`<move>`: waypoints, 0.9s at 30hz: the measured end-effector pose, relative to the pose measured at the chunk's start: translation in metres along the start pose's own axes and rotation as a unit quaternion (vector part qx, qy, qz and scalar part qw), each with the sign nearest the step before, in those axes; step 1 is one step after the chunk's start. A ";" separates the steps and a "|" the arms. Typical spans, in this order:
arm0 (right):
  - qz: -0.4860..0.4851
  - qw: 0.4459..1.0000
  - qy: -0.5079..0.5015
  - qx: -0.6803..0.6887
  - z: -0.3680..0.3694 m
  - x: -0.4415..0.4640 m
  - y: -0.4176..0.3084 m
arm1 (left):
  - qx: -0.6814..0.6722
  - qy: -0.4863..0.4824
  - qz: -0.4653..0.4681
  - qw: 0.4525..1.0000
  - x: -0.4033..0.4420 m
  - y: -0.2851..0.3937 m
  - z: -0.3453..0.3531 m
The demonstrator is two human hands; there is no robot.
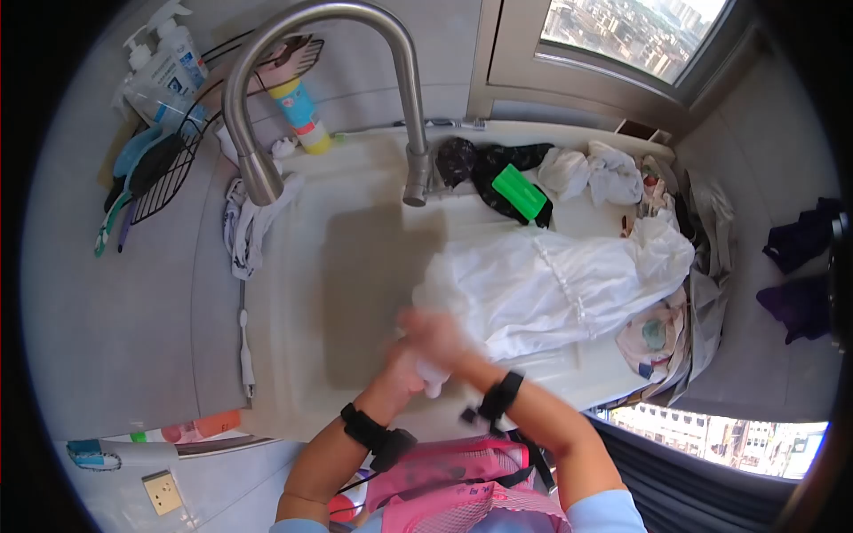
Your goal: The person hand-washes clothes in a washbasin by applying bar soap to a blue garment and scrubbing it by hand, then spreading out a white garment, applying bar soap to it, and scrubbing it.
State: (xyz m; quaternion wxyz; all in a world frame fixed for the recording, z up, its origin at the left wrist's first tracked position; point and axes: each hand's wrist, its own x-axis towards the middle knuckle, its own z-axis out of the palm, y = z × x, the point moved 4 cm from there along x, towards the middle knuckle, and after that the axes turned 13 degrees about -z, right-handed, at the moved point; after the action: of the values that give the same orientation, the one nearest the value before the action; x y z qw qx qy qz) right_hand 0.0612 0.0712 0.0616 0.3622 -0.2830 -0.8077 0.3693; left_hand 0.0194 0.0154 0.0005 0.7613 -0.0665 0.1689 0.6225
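Note:
A large white cloth point(542, 284) lies over the right part of the sink, its left end reaching my hands. My left hand point(404, 369) and my right hand point(440, 338) are close together at that end, both blurred by motion. Part of the white fabric shows between and just below them. The fingers are smeared, so their exact hold on the cloth cannot be made out. A green block point(520, 194) rests on dark cloth point(489, 169) beyond the white cloth.
The metal faucet point(413, 80) arches over the basin point(293, 320). White cloths point(591, 173) lie at the back right, patterned ones point(657, 338) at the right edge. A toothbrush point(246, 355) lies on the left rim. Bottles point(169, 71) stand at the upper left.

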 end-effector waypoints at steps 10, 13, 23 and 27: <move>0.067 0.997 0.026 -0.002 -0.021 0.002 0.009 | 0.190 0.197 -0.142 0.951 -0.005 0.001 0.015; -0.091 0.995 0.026 0.016 -0.006 -0.017 -0.001 | 0.163 0.007 -0.084 0.983 0.000 0.009 -0.016; -0.203 0.978 0.036 -0.033 -0.007 -0.011 -0.023 | 0.081 0.105 -0.135 0.982 -0.005 0.010 0.029; 0.066 0.988 0.086 0.108 -0.052 0.004 0.024 | 0.134 0.099 -0.061 0.984 -0.029 0.025 0.078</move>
State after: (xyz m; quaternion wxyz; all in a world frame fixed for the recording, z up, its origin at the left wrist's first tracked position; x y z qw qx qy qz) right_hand 0.1050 0.1082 0.0684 0.4335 -0.3257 -0.7084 0.4519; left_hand 0.0041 0.0184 0.0861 0.7794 -0.0348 0.3208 0.5370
